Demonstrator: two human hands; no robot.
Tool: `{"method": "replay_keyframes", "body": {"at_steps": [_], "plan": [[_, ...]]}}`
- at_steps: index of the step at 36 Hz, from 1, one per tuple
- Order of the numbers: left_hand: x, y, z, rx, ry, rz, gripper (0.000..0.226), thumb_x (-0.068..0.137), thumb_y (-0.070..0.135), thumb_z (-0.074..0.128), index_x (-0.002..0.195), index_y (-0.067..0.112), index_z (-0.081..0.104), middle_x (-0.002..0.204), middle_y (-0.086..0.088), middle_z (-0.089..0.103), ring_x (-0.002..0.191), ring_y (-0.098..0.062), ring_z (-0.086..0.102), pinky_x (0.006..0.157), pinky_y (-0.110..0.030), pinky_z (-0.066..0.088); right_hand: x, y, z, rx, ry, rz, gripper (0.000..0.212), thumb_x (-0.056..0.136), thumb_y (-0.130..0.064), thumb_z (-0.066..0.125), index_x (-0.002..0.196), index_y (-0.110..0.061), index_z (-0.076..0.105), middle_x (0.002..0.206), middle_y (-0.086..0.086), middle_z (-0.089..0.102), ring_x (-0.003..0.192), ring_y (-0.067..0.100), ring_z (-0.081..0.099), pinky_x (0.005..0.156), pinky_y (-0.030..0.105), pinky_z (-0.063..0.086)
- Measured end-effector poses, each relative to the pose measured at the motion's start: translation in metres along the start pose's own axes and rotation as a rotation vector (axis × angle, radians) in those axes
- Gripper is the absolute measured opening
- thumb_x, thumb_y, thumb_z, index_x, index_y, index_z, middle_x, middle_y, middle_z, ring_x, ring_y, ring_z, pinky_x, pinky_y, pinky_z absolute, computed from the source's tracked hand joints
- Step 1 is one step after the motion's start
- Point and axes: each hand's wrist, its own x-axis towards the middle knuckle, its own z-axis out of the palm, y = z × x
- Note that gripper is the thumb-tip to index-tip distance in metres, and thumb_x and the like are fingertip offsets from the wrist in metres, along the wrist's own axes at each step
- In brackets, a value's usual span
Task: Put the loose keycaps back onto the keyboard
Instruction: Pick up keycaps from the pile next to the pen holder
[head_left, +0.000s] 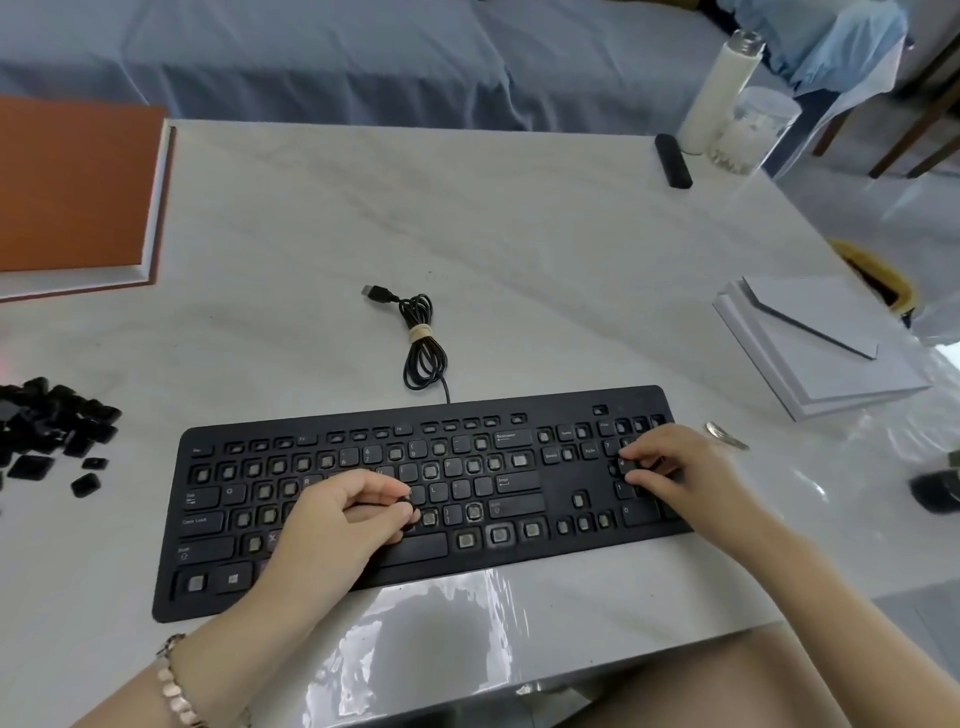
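Pinching, left grip (358, 514) holds a small black plastic keycap (404, 502) over the letter rows of the flat black keyboard (566, 408). Right grip (670, 467) nips a second black keycap (629, 464) above the number pad, likely aligning both with bare sockets. Loose black keycaps (57, 421) heap at the left.

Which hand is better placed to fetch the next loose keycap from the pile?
Probably the left hand: the keycap pile lies left of the keyboard, on its side. The right hand is over the number pad, at the far end from the pile.
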Motion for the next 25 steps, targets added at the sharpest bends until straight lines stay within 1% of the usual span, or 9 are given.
{"method": "replay_keyframes", "body": {"at_steps": [2,4,7,11,13,16,20,22,25], "plan": [[0.000,0.000,0.001,0.009,0.003,0.006,0.014,0.080,-0.005,0.067,0.082,0.009,0.069,0.076,-0.004,0.073,0.078,-0.020,0.071,0.076,-0.025,0.055,-0.001,0.000,0.001,-0.015,-0.006,-0.004,0.031,0.075,-0.007,0.074,0.081,-0.035,0.064,0.087,-0.013,0.061,0.082,0.004,0.057,0.073,0.012,0.044],[-0.001,0.000,0.002,0.023,0.004,0.014,0.015,0.079,-0.005,0.068,0.081,0.010,0.068,0.075,-0.003,0.073,0.078,-0.022,0.070,0.080,-0.031,0.055,0.000,0.000,0.000,-0.028,-0.008,-0.012,0.022,0.075,-0.006,0.074,0.084,-0.025,0.070,0.086,-0.015,0.060,0.080,0.002,0.056,0.071,0.007,0.042],[0.000,0.000,0.003,0.032,0.009,0.020,0.016,0.080,-0.006,0.067,0.080,0.010,0.068,0.074,-0.001,0.072,0.077,-0.023,0.070,0.079,-0.031,0.055,0.000,-0.001,0.001,-0.045,-0.015,-0.016,0.018,0.074,-0.003,0.074,0.087,-0.016,0.073,0.086,-0.016,0.059,0.077,0.003,0.057,0.071,0.005,0.040],[0.000,0.000,0.002,0.029,0.005,0.022,0.015,0.080,-0.005,0.067,0.081,0.011,0.068,0.074,0.001,0.073,0.077,-0.021,0.070,0.076,-0.027,0.055,0.002,-0.002,0.001,-0.049,-0.017,-0.022,0.018,0.075,-0.003,0.074,0.089,-0.015,0.073,0.086,-0.015,0.059,0.086,-0.003,0.053,0.072,0.005,0.040],[0.000,0.000,0.002,0.026,0.002,0.022,0.016,0.080,-0.005,0.067,0.081,0.011,0.068,0.074,0.001,0.073,0.077,-0.021,0.070,0.077,-0.028,0.055,0.002,-0.004,0.000,-0.071,-0.026,-0.011,0.017,0.076,-0.006,0.073,0.090,-0.015,0.073,0.087,-0.015,0.059,0.087,-0.001,0.053,0.072,0.006,0.040],[-0.001,0.001,0.001,0.020,-0.005,0.020,0.017,0.080,-0.006,0.067,0.081,0.011,0.068,0.075,-0.002,0.072,0.077,-0.020,0.070,0.076,-0.026,0.055,0.002,-0.008,0.001,-0.101,-0.027,0.012,0.017,0.077,-0.007,0.073,0.091,-0.016,0.073,0.085,-0.014,0.059,0.078,0.005,0.056,0.070,0.005,0.039],[0.000,0.001,0.000,0.004,-0.012,0.011,0.018,0.079,-0.007,0.067,0.081,0.011,0.069,0.076,-0.004,0.072,0.078,-0.020,0.071,0.077,-0.026,0.055,0.002,-0.014,0.002,-0.169,-0.013,0.017,0.019,0.078,-0.007,0.072,0.095,-0.015,0.074,0.084,-0.011,0.058,0.072,-0.001,0.052,0.068,0.004,0.035],[0.000,0.000,0.000,-0.002,-0.016,0.004,0.018,0.080,-0.007,0.067,0.082,0.011,0.069,0.075,-0.004,0.072,0.077,-0.020,0.071,0.078,-0.026,0.055,0.003,-0.017,0.001,-0.205,-0.018,0.017,0.019,0.078,-0.007,0.071,0.096,-0.014,0.074,0.086,-0.007,0.059,0.071,0.001,0.050,0.071,0.010,0.039],[0.000,-0.001,-0.001,-0.010,-0.021,-0.003,0.019,0.080,-0.007,0.066,0.082,0.011,0.069,0.075,-0.003,0.073,0.077,-0.017,0.071,0.075,-0.022,0.056,0.003,-0.021,0.001,-0.236,-0.033,0.034,0.019,0.078,-0.007,0.071,0.096,-0.014,0.074,0.087,-0.007,0.058,0.075,0.009,0.052,0.080,0.028,0.047]]}}
